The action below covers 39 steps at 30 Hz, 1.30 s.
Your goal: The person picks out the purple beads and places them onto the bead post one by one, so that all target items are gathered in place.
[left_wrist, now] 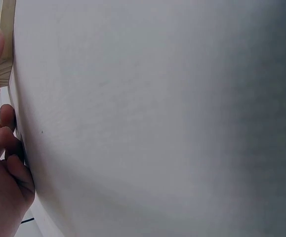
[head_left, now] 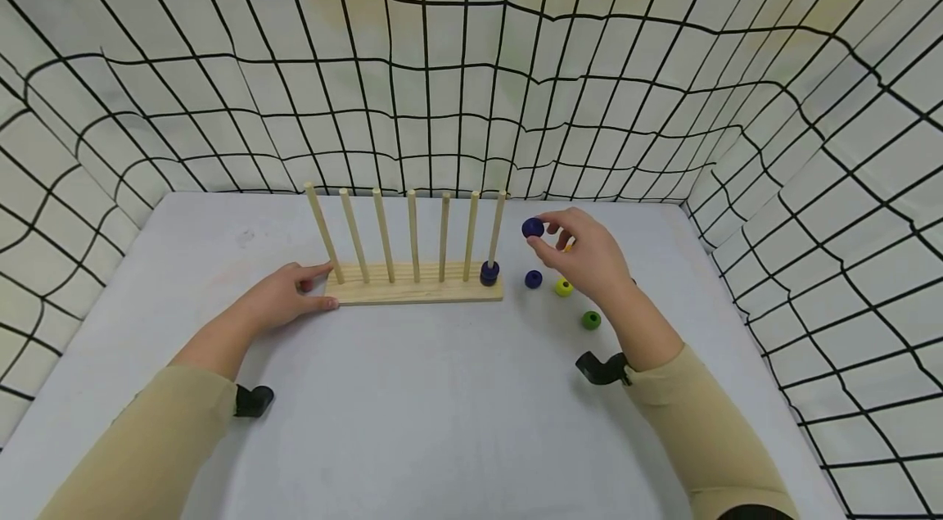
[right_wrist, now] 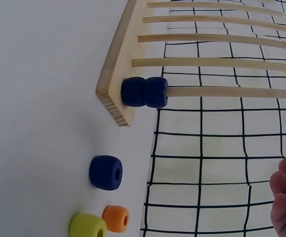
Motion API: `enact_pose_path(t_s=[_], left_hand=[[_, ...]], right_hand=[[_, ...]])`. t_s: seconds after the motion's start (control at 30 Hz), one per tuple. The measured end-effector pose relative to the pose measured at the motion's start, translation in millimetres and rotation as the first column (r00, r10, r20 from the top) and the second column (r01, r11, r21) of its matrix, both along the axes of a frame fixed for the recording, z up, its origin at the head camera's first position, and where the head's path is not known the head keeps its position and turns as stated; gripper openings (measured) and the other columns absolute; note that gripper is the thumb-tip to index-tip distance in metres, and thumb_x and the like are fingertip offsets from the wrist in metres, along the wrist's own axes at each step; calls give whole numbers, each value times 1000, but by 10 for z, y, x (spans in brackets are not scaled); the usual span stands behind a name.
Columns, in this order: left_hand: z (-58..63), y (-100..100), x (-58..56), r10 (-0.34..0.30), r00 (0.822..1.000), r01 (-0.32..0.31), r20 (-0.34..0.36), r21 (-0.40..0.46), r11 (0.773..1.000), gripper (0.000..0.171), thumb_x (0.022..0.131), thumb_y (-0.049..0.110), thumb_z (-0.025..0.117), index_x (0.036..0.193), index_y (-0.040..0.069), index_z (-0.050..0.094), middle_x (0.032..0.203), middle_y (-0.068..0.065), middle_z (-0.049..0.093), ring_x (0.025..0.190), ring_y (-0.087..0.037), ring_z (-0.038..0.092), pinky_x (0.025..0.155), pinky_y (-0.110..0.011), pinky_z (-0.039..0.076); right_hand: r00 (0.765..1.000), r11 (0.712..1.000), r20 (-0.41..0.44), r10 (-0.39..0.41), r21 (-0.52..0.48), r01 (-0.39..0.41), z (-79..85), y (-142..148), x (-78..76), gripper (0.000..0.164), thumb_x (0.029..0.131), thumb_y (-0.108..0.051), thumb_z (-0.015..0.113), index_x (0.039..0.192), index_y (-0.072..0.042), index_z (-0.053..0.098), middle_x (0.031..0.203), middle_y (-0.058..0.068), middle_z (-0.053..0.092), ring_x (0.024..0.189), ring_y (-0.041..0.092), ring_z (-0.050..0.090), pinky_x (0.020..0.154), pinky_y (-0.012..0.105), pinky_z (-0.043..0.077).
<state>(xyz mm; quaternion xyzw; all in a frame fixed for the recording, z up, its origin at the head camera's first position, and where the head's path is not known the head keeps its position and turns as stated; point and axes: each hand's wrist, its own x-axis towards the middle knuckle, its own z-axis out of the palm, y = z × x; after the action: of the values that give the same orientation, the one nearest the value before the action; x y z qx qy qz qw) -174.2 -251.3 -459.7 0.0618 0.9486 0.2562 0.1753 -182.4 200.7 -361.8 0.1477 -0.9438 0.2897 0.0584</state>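
A wooden peg rack (head_left: 420, 292) with a row of upright pegs stands on the white table. My left hand (head_left: 276, 299) grips its left end between thumb and forefinger; the left wrist view shows the fingertips at the end of the base (left_wrist: 6, 59). Two dark blue beads (right_wrist: 143, 92) sit stacked at the bottom of the rightmost peg. My right hand (head_left: 589, 251) pinches another dark blue bead (head_left: 533, 228) between thumb and forefinger, raised to the right of that peg's top and apart from it. The other pegs carry no beads.
Right of the rack lie a loose blue bead (head_left: 534, 279), a yellow bead (head_left: 563, 287) and a green bead (head_left: 592, 320). An orange bead (right_wrist: 116, 218) is mostly behind my right hand in the head view. Black netting (head_left: 464, 110) over white walls surrounds the table.
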Motion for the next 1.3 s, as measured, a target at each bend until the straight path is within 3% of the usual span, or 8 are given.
enact_pose_path(t_s=[0.17,0.73,1.3], left_hand=[[1,-5,-4,4,1000,-4,5,-2,1000,91,84,58,71,153,11,37,101,-14,45,91,-29,44,75,-43,35],[-40,-11,-3,-2,1000,2,4,-3,1000,92,83,60,71,153,10,38,102,-14,44,92,-29,44,76,-44,35],[-33,-7,-23,-4,1000,5,17,-9,1000,94,83,61,70,153,10,36,103,-14,44,94,-30,44,77,-45,36]], right_hand=[[1000,999,12,-10,-33,10,56,-56,-23,46,94,-45,66,132,-21,64,111,-2,59,90,16,56,69,36,46],[996,998,-87,27,-59,-32,366,-254,-98,45,94,-44,66,132,-19,65,109,0,60,88,14,56,71,34,45],[997,996,-83,-7,-91,0,376,-344,-147,46,94,-46,65,130,-17,65,108,-1,61,87,14,57,70,34,46]])
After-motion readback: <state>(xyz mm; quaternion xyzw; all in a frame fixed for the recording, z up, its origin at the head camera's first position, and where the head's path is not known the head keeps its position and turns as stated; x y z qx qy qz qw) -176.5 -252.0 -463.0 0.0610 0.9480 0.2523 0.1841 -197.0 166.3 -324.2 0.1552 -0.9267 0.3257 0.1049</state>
